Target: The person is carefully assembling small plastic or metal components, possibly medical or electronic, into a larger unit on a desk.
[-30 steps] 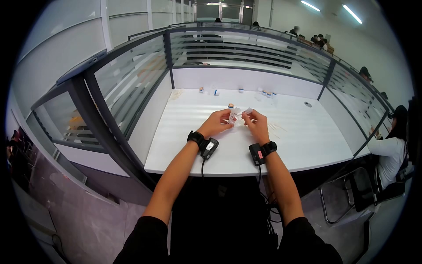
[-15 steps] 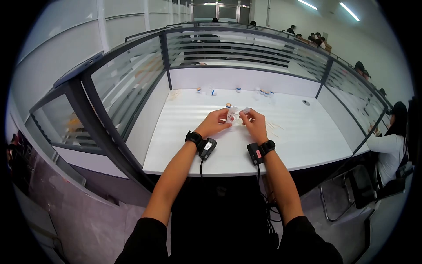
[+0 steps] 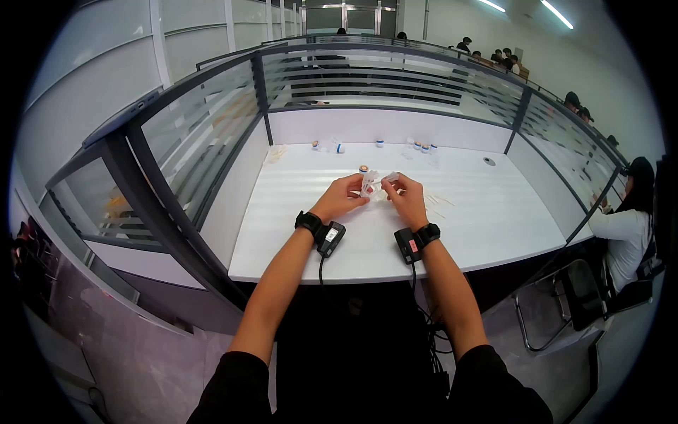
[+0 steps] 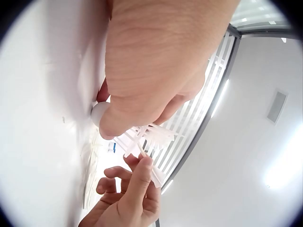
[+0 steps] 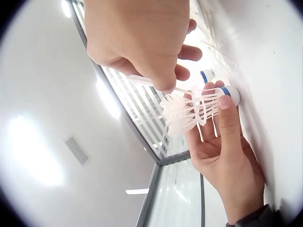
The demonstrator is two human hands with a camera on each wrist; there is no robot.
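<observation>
**Fig.** Since the frame one second earlier, hardly anything has moved. Both hands remain at the middle of the surface and the right fingertips sit marginally closer to the feather skirt; the head view itself has tilted a little.

- **Grips.** The left grip is curled round a shuttlecock. Its thumb lies along the stems towards the blue-banded cork base, and the skirt points away from the palm. The right grip is narrow, pinching a single feather by its thin shaft, with the tip touching the skirt.
- **Handling, as a judgement.** The shuttlecock looks very light. The feathers appear thin, springy and easily bent or split, while the cork base seems the only firm part. The base or the lower stems are therefore the sound place to take hold, and the vanes call for no more than a light pinch. The single feather is likely to flex or slip if it is held far from its tip.
- **Room.** A small cork stands just beyond the hands. More small pieces line the far edge, and loose feathers lie near the right grip. Bare surface extends to the left of the left grip and back to the near edge. Glass partitions close the left, far and right edges, so the freest travel is upward or towards the near edge.
</observation>
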